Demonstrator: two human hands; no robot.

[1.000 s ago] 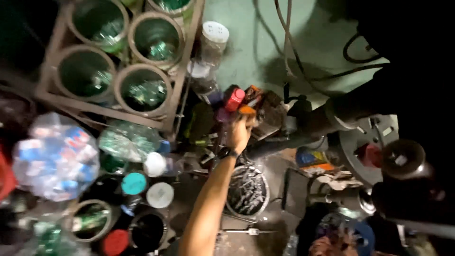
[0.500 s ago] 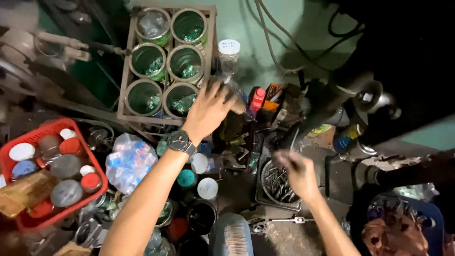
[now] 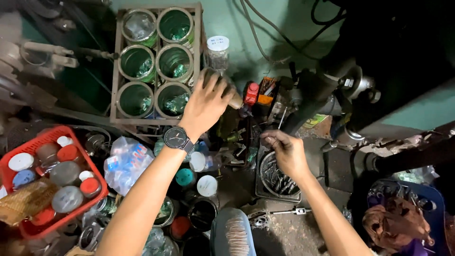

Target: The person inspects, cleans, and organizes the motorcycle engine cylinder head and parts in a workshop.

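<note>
A wooden crate point(image 3: 115, 71) holds six green tins point(image 3: 174, 61), each with crumpled clear wrapping inside. A red basket point(image 3: 35, 142) at the left edge carries capped jars. A round tin point(image 3: 279, 178) of metal bits sits under the right hand point(image 3: 286, 151), whose fingers are pinched together; what they hold cannot be told. The left hand point(image 3: 206, 102), wearing a wristwatch point(image 3: 176, 138), closes over a brown bottle point(image 3: 234, 99) just beside the crate. Clutter crowds every side; little open room remains.

Cluttered workshop w/ racked tins point(image 3: 156, 61), parts jars point(image 3: 218, 52), greasy machine point(image 3: 332, 95).
</note>
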